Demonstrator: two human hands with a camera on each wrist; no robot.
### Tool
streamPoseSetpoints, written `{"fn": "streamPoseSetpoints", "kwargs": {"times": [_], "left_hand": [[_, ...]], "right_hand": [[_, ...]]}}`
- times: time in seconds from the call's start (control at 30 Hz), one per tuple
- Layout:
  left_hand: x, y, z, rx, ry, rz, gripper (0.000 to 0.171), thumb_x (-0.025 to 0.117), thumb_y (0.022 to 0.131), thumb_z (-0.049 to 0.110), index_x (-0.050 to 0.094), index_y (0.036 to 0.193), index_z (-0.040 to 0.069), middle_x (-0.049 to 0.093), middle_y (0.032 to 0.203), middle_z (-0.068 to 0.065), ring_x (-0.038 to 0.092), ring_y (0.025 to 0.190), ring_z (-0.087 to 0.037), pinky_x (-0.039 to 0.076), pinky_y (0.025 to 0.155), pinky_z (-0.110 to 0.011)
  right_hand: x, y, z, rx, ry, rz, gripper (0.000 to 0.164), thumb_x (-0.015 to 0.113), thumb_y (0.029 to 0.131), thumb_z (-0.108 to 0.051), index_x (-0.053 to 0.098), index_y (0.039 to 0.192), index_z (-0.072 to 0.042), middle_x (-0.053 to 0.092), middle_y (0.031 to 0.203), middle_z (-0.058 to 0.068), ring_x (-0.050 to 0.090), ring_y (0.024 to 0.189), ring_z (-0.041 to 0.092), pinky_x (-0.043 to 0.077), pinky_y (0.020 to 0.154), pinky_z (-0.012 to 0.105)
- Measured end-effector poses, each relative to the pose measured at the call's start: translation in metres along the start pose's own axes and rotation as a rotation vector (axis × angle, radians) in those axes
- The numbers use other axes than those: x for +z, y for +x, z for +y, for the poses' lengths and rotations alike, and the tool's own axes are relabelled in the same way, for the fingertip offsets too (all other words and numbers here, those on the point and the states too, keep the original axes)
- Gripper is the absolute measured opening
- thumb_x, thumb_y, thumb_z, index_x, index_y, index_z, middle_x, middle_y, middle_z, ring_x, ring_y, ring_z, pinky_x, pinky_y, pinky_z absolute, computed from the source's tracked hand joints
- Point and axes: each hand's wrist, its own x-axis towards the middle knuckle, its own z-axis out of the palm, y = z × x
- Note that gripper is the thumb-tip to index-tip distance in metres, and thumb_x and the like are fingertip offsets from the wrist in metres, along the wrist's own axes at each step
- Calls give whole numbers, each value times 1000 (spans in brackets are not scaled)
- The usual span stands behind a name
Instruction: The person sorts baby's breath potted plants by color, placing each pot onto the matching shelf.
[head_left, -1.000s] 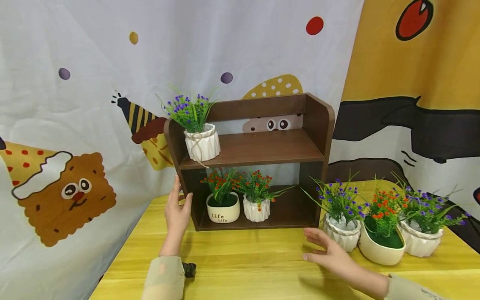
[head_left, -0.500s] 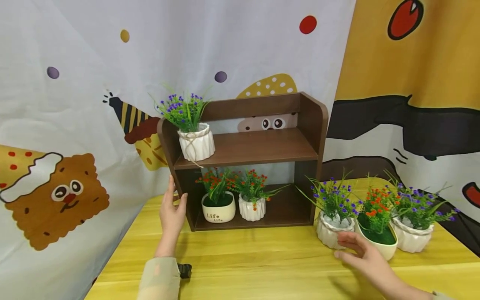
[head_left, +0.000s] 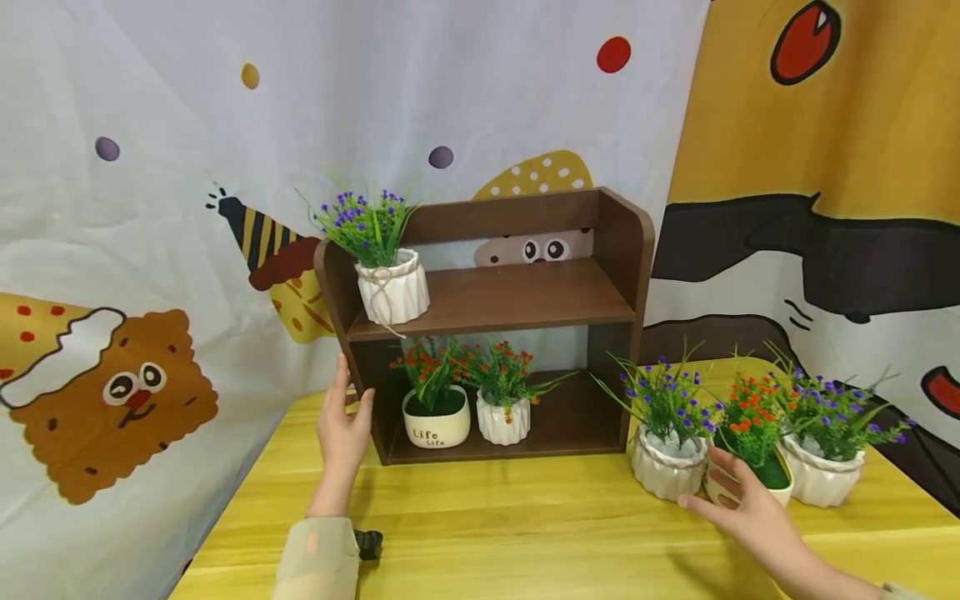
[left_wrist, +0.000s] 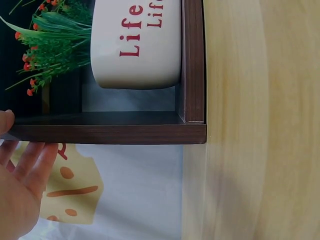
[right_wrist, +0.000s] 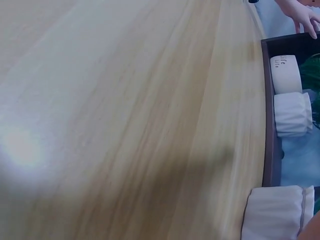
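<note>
head view: the right hand [head_left: 750,508], thumb and fingers parted and holding nothing, is at the front of the oval pot [head_left: 782,493] with red flowers [head_left: 750,417]; contact, can't tell. that pot sits on the table [head_left: 480,525] between a near white pot [head_left: 670,468] and a far white pot [head_left: 822,479]. it looks smooth and hard, so i'd call it light, stiff, a touch slippery, perhaps breakable; best hold, thumb and fingers either side of the wall, below the rim, clear of those bendy flowers. across at the shelf [head_left: 517,296], the left hand [head_left: 345,433] is on the left side.

left wrist view: thumb inside, fingers outside, lightly pinching the side panel [left_wrist: 110,133]; the "life" pot [left_wrist: 137,50] stands just inside.

right wrist view: near white pot at the bottom corner, only a sliver of skin beside it, grip unreadable from this angle.
</note>
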Motion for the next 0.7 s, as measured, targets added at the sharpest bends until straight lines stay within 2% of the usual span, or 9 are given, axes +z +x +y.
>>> {"fn": "streamPoseSetpoints", "kwargs": {"times": [0.1,0.17,0.23,0.3,0.5,0.7], "left_hand": [[0,-1,-1,-2,9,-4,72,71,87,3,39,150,19,59,126,-21,67,83,-35,50,61,-16],[1,-2,-1,-8,6,-10,72,70,88,3,39,151,20,58,127,-21,67,83,-35,55,60,-28],[1,-2,-1,-12,-2,-15,73,70,88,3,38,151,21,58,128,-21,67,84,-35,56,61,-40],[2,-2,-1,-10,-9,-16,73,69,88,3,38,151,20,57,128,-21,67,85,-36,56,61,-46],[1,-2,0,8,-21,0,72,70,88,1,38,151,18,57,127,-23,67,84,-38,56,60,-48],[1,-2,-2,15,-21,1,72,69,88,1,38,151,19,57,128,-23,67,84,-37,56,59,-48]], "right_hand": [[3,3,2,-18,3,-18,95,69,91,-23,4,147,17,12,148,42,22,130,60,30,100,64],[4,6,3,-22,9,-33,98,69,91,-22,-2,147,16,8,148,43,20,130,61,28,100,65],[5,8,3,-18,17,-45,101,68,91,-22,-7,147,15,6,147,45,18,130,62,27,100,66],[6,11,4,-14,24,-49,103,68,91,-22,-10,147,14,5,146,46,17,130,62,26,101,66],[8,19,4,-21,67,-48,105,68,91,-16,-17,146,12,3,144,48,15,130,63,23,102,68],[6,23,3,15,59,-54,108,69,91,-21,-18,146,10,3,146,46,15,131,62,22,104,65]]}}
